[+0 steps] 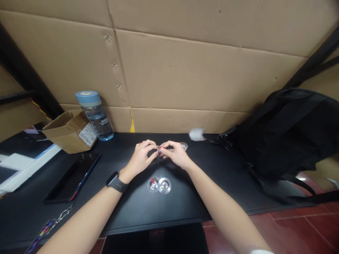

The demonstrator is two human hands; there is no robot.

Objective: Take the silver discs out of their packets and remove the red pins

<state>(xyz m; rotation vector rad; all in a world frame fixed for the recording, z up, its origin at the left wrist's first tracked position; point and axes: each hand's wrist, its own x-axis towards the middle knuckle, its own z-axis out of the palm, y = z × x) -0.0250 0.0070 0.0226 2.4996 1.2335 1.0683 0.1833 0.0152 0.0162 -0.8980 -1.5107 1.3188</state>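
Both hands meet above the black table, near its middle. My left hand (144, 155), with a dark watch on the wrist, pinches the left side of a small round metallic piece (159, 151). On its other side my right hand (174, 153) has its fingertips closed on a small red part (162, 150) at that piece. Nearer to me lie two clear and silver discs, side by side and touching; the left disc (153, 184) bears a red piece, the right disc (164, 186) a small reddish centre. Another round metallic piece (184, 145) sits just behind my right hand.
At the left stand a blue-lidded bottle (99, 120) and an open cardboard box (71, 135), with a phone (72, 178) and a keychain (63, 213) nearer. White crumpled material (197, 134) lies behind; a black backpack (288, 134) fills the right. Cardboard (172, 81) walls the back.
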